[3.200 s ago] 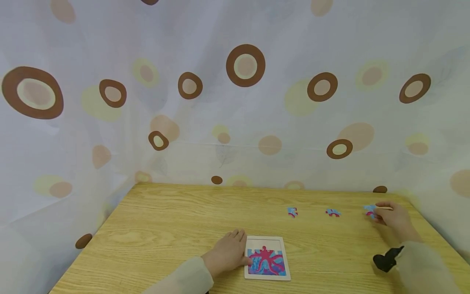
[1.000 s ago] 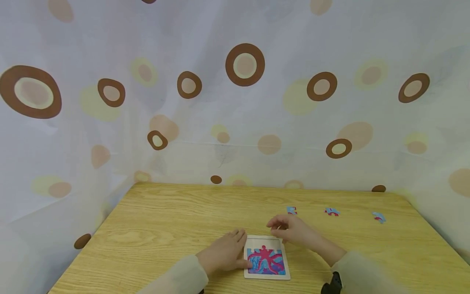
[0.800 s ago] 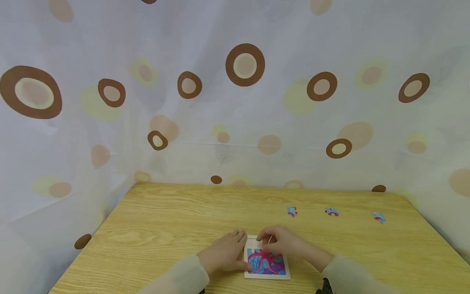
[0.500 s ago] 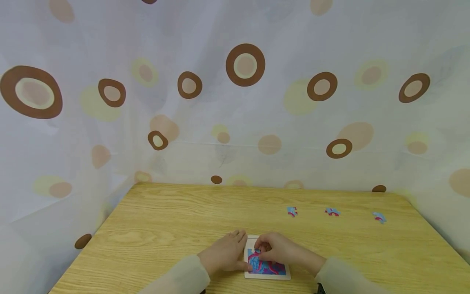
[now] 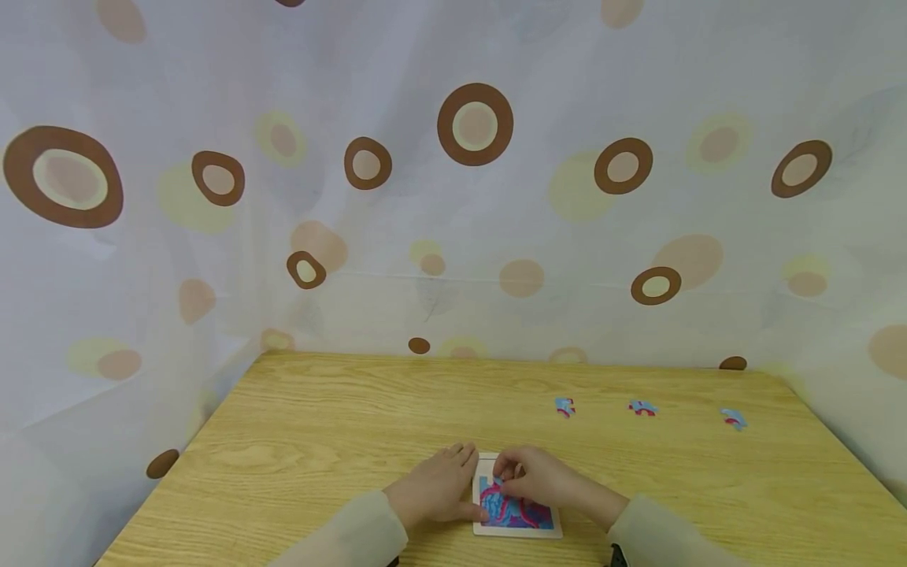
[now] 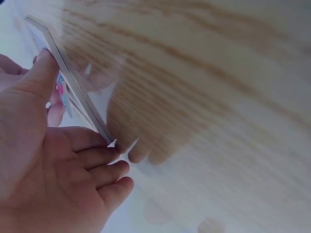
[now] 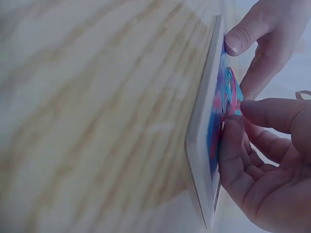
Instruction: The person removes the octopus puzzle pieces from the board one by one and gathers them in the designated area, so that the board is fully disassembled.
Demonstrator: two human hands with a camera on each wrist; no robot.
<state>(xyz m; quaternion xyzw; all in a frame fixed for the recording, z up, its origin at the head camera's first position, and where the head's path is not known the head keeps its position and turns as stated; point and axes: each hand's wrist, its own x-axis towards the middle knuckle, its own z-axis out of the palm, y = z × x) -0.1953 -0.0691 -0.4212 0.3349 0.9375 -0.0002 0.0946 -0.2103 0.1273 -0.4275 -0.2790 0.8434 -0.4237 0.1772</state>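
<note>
Pinching a tilted puzzle piece (image 7: 235,90) over the puzzle board (image 5: 517,532) at lower centre, the right hand (image 5: 536,476) has come back from the right side, where three loose pieces (image 5: 642,408) lie; the left hand (image 5: 434,487), fingers extended, rests against the board. Dismantling apparently advances.

A pale sheet (image 5: 397,71) rose behind the far edge of the bench (image 5: 319,409) and ran along its left and right sides. Brown rings with light centres were printed across it, the large ring (image 5: 475,124) near the middle, among yellow patches (image 5: 570,193) and peach blotches (image 5: 521,279). A small solid brown spot (image 5: 419,346) sat low, just above the far edge. The bench was yellowish wood, its streaked grain plain in both wrist views.
</note>
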